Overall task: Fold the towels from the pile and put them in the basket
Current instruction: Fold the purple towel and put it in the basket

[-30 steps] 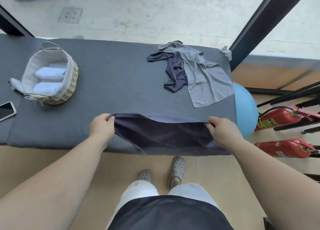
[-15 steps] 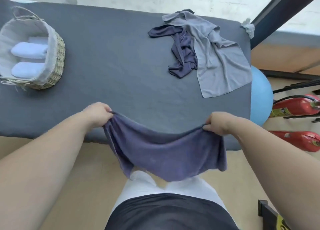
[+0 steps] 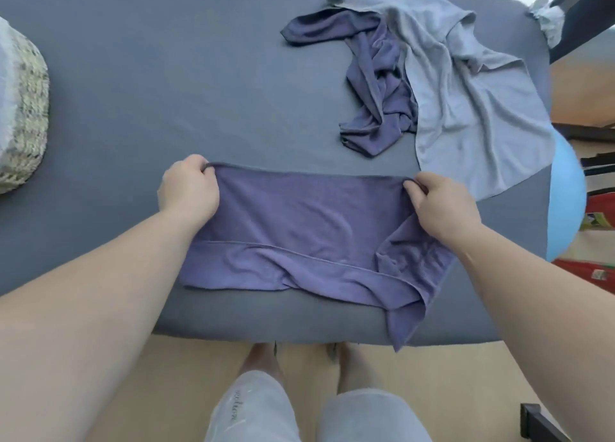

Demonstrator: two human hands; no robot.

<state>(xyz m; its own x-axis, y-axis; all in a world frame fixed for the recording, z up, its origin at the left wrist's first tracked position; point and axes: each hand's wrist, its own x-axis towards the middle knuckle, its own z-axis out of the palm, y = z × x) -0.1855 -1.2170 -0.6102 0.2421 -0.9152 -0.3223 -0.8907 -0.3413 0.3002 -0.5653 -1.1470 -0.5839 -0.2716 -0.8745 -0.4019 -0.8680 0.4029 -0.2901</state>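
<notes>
The grey padded table (image 3: pixel 166 92) in front of me, with towels and a basket on it.

Nearest me a purple towel (image 3: pixel 299 228) lies spread and creased, one corner hanging over the near edge. At the far right a dark crumpled towel (image 3: pixel 376 85) lies partly under a pale grey towel (image 3: pixel 466 108) that reaches the table's right edge. A woven basket (image 3: pixel 23 115) sits at my left, only partly in view.
</notes>
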